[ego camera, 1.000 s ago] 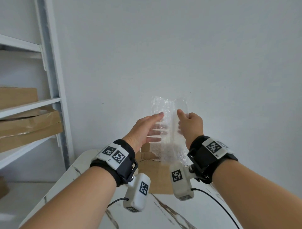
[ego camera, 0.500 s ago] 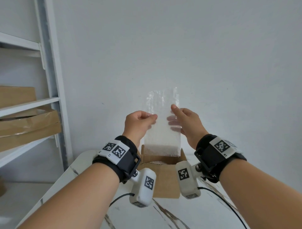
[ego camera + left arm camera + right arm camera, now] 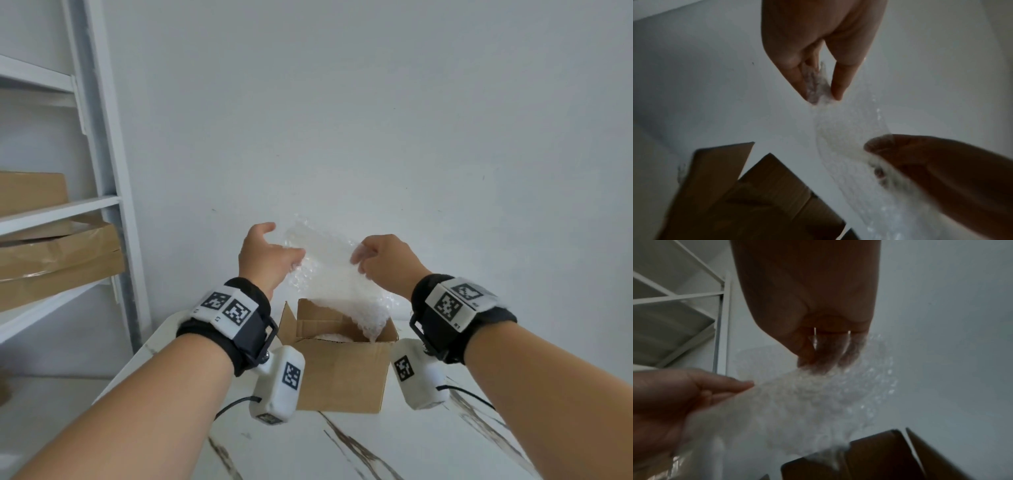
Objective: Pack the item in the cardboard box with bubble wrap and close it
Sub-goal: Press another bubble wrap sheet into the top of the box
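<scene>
A clear sheet of bubble wrap (image 3: 329, 270) hangs spread between both hands above an open cardboard box (image 3: 342, 373) on the marble table. My left hand (image 3: 270, 255) pinches its left edge; in the left wrist view the thumb and fingers (image 3: 818, 84) squeeze the wrap (image 3: 840, 134). My right hand (image 3: 380, 260) grips the right edge, fingers curled into the bubble wrap (image 3: 807, 402). The sheet's lower end dips into the box's right side. Something white (image 3: 334, 337) lies inside the box; what it is cannot be told.
A white metal shelf unit (image 3: 102, 171) stands at the left with cardboard boxes (image 3: 58, 253) on its shelves. The white marble table (image 3: 376, 445) runs up to a plain white wall (image 3: 342, 120). The box's flaps (image 3: 287, 322) stand up.
The narrow upright strip of bubble wrap has been pulled wide between the hands and lowered, so that its bottom end now enters the box. Both hands moved apart and down.
</scene>
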A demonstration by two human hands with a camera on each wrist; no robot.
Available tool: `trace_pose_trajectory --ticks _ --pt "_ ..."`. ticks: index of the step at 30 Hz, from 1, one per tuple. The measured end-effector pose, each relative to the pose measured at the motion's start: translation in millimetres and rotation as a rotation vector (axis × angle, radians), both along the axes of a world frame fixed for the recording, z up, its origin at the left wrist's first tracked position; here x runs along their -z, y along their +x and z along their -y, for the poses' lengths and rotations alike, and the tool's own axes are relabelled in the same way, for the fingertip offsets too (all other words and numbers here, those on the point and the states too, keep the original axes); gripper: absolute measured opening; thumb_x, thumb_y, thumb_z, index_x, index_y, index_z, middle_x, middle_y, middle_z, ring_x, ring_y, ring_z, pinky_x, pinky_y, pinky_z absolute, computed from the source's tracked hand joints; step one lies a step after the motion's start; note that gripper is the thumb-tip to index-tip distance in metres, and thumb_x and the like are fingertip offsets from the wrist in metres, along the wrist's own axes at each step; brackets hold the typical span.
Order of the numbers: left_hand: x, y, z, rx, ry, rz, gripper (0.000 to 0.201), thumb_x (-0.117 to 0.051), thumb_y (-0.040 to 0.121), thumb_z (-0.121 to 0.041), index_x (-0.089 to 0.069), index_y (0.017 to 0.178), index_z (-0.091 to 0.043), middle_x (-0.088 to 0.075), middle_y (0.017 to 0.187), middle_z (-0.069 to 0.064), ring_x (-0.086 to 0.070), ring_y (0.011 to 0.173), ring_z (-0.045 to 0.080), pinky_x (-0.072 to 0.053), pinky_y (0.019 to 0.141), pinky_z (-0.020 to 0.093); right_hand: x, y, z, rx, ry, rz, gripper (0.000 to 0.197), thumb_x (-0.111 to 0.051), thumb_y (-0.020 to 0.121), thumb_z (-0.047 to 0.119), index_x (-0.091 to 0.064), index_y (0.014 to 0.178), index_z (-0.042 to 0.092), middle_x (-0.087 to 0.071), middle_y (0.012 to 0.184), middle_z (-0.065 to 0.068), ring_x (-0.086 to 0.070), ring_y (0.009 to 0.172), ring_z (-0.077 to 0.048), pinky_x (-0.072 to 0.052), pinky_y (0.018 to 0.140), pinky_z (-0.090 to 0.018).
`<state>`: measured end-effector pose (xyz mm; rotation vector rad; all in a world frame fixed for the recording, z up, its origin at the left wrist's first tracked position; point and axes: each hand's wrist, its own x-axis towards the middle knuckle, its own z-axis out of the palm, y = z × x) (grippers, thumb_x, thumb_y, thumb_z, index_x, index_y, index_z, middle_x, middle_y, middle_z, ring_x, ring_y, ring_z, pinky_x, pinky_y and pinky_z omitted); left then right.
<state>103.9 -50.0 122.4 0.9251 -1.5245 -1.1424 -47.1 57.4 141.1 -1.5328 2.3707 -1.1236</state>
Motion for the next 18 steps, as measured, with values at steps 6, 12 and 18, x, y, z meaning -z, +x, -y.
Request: trace_pose_trajectory --ticks 6,12,18 --pt "26.4 1.5 4.0 -0.078 -0.195 0.375 0.02 -0.072 0.077 -0.015 -0.066 0.096 -0.016 -0.063 0.107 -0.001 -0.057 0.096 0.016 -0.042 0.075 0.026 11.7 -9.2 7.9 0.117 -0.055 0.415 0.029 -0.038 0.093 -0.007 -0.061 0.11 -0.003 -0.06 0.074 -0.004 -0.054 0.063 -0.014 -0.053 0.071 -0.026" --pt "51.3 2.4 -2.1 0.292 -0.124 0.894 0.041 -0.076 0.074 -0.02 -0.064 0.113 -0.019 -0.06 0.109 -0.003 -0.059 0.094 0.015 -0.05 0.073 0.026 15.3 -9.2 10.8 0.136 -0.099 0.706 0.017 -0.043 0.095 -0.003 -0.059 0.097 0.003 -0.063 0.077 -0.007 -0.06 0.068 -0.015 -0.057 0.083 -0.032" --pt "61.5 4.6 -12.9 0.393 -0.004 0.865 0.016 -0.066 0.081 -0.02 -0.056 0.093 -0.017 -0.059 0.079 -0.001 -0.058 0.058 0.009 -0.049 0.052 0.019 52.9 -2.9 9.0 0.084 0.356 0.555 0.006 -0.059 0.084 0.001 -0.059 0.087 0.006 -0.06 0.079 -0.009 -0.06 0.067 -0.019 -0.054 0.062 -0.028"
